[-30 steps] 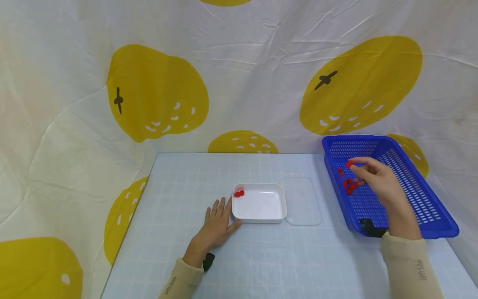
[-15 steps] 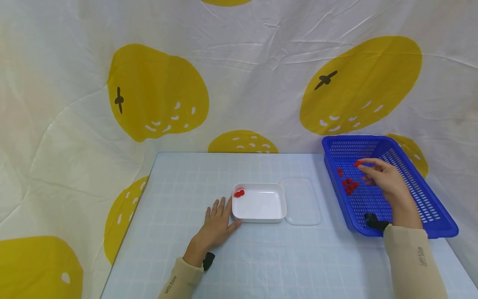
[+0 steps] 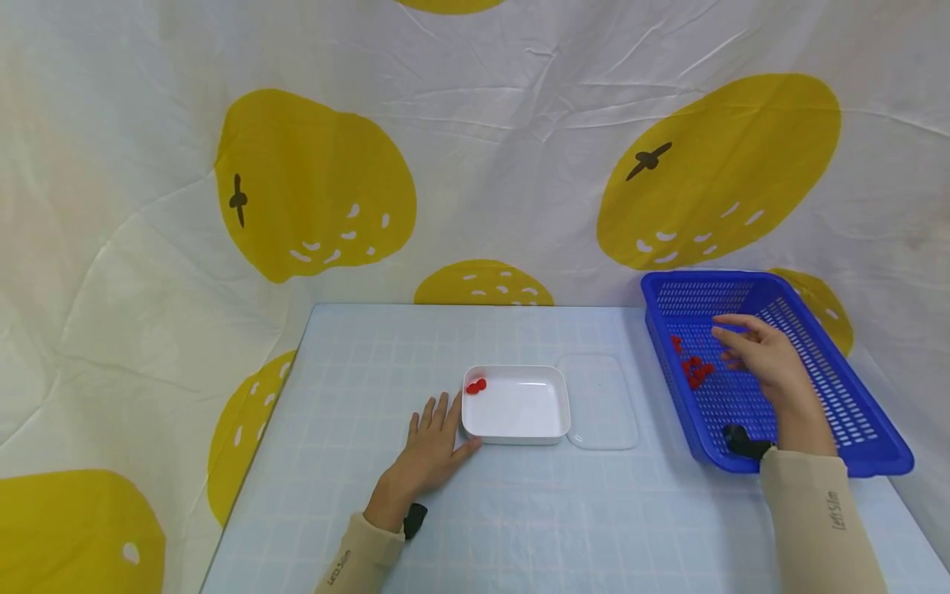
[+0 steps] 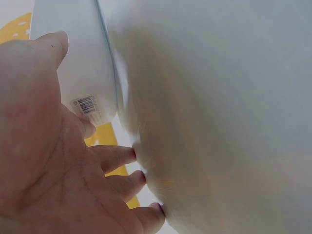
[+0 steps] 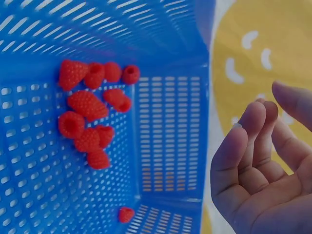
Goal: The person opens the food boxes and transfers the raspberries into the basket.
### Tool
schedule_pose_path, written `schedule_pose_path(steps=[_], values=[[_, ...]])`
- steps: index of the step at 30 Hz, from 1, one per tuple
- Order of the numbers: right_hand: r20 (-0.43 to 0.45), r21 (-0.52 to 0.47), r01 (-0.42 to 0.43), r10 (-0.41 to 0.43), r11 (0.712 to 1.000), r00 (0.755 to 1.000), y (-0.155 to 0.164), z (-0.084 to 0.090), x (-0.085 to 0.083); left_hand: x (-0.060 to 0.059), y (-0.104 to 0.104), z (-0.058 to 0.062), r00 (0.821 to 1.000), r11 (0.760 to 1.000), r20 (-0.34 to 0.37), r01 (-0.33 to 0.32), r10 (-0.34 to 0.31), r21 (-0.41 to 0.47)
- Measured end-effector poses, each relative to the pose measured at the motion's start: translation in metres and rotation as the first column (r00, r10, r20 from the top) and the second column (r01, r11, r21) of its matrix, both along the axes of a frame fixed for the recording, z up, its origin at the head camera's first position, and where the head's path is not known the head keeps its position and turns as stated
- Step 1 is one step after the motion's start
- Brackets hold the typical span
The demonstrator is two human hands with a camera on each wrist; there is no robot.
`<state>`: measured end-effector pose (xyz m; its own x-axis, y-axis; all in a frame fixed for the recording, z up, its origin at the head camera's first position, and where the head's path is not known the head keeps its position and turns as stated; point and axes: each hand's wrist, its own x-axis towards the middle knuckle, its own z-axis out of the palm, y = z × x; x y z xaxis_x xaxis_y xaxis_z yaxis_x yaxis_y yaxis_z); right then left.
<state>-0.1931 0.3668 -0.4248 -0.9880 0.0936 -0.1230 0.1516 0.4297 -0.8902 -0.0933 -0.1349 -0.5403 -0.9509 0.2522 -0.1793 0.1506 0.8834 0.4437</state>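
My right hand (image 3: 768,359) hovers over the blue plastic basket (image 3: 853,404), thumb and index finger apart with nothing between them. In the right wrist view, several red raspberries (image 5: 87,105) cluster in the basket, while one lone raspberry (image 5: 126,214) lies away from them. My left hand (image 3: 426,454) rests on the table, fingers spread, at the left side of a white rectangular container (image 3: 519,437). Its thumb reaches the container's front corner. Two red raspberries (image 3: 476,386) sit at the container's back left. The left wrist view shows a barcode label (image 4: 87,105) on the container's wall.
A clear flat lid (image 3: 599,404) lies right of the container, between it and the basket. The table has a pale blue checked cover (image 3: 557,528). Behind it hangs a white cloth (image 3: 505,190) with large yellow fruit prints.
My right hand moved slightly right with a raspberry pinched between thumb and index finger, then let it go; the fingers now hold nothing. My left hand has stayed in place.
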Motion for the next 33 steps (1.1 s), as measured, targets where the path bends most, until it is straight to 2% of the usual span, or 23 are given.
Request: schedule_pose_path(steps=[7,18,25,33], values=[[-0.039,0.052,-0.006,0.008,0.999,0.999,-0.017,0.018,0.007,0.000,0.000,-0.001,1.000,1.000,-0.004,-0.002,0.002,-0.007],[-0.147,0.087,-0.112,0.124,0.990,0.981,-0.070,0.043,0.015,0.001,0.000,0.000,1.000,1.000,0.004,-0.004,0.004,0.003],[-0.171,0.091,-0.197,0.210,0.976,0.963,-0.109,0.041,0.013,0.001,0.000,0.001,1.000,1.000,0.001,-0.003,0.003,0.000],[-0.196,0.031,-0.305,0.305,0.952,0.932,-0.153,0.024,0.007,0.001,0.001,0.001,1.000,1.000,-0.003,-0.003,0.003,0.007]])
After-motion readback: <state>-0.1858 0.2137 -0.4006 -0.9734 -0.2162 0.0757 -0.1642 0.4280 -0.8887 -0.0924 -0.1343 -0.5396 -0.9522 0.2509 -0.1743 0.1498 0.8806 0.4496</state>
